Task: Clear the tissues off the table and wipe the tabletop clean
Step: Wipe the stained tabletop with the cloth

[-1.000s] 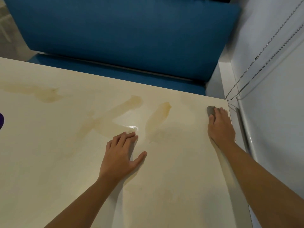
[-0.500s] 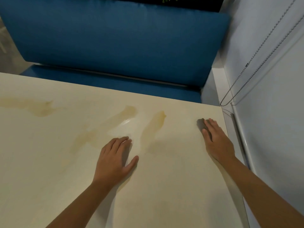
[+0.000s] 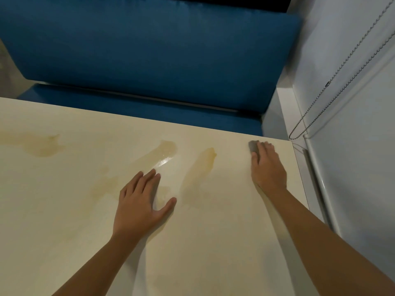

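Note:
A cream tabletop [image 3: 64, 210] fills the lower view, marked with yellowish wet streaks [image 3: 198, 165] across its far half. My right hand [image 3: 267, 167] lies flat near the far right corner and presses a small grey cloth [image 3: 253, 145] under its fingertips; only the cloth's far edge shows. My left hand [image 3: 141, 201] rests flat on the table's middle, fingers straight and thumb spread, just short of a glossy wet streak [image 3: 164, 154]. No tissues are in view.
A blue padded bench seat [image 3: 149, 60] stands right behind the table's far edge. On the right a white wall and ledge [image 3: 352, 167] run along the table, with a bead chain [image 3: 333, 82] hanging against it.
My right hand has slid the grey cloth forward toward the table's far edge. The view has tilted up a little, and my left hand has stayed flat in place.

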